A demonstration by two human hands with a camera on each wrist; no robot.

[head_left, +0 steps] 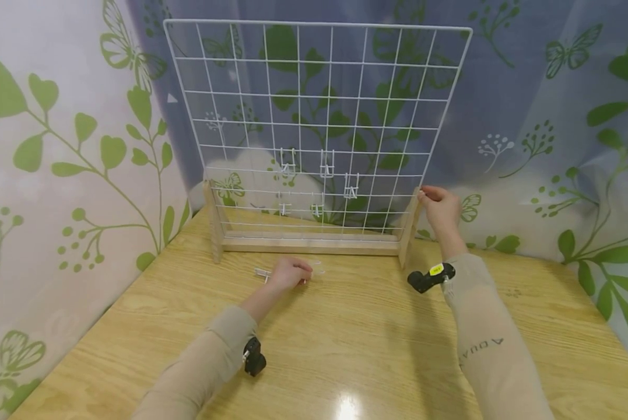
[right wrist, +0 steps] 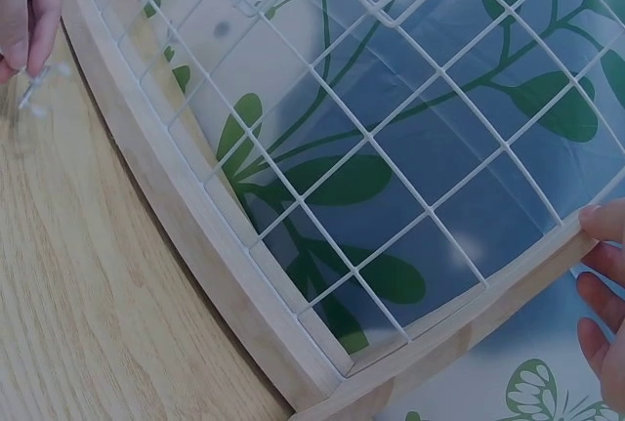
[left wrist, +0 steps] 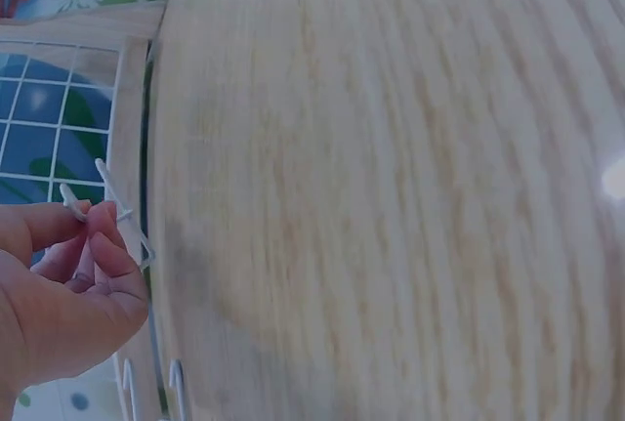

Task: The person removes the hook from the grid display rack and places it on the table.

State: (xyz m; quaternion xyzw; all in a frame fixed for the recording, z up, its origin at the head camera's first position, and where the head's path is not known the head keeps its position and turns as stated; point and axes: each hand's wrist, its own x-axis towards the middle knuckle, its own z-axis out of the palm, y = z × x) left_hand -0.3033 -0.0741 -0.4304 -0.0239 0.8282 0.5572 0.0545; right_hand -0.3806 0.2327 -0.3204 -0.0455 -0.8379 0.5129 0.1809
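My left hand [head_left: 291, 273] pinches a white wire hook [left wrist: 109, 187] between thumb and fingertips, just above the table in front of the grid. Its two prongs stick out past the fingers. Another white hook [head_left: 262, 272] lies on the table left of that hand. At the right end of the stand, my right hand [head_left: 442, 209] grips the upper part of the wooden side post [head_left: 411, 224], thumb on the near side and fingers behind. A white wire grid panel [head_left: 314, 96] stands upright in the wooden base [head_left: 308, 244]. Several white hooks [head_left: 326, 169] hang on its lower half.
The light wood table [head_left: 345, 332] spreads out in front of the stand. Behind the grid hangs a leaf-patterned curtain [head_left: 529, 116], with a similar one along the left side. A black camera [head_left: 430, 278] is strapped to my right wrist.
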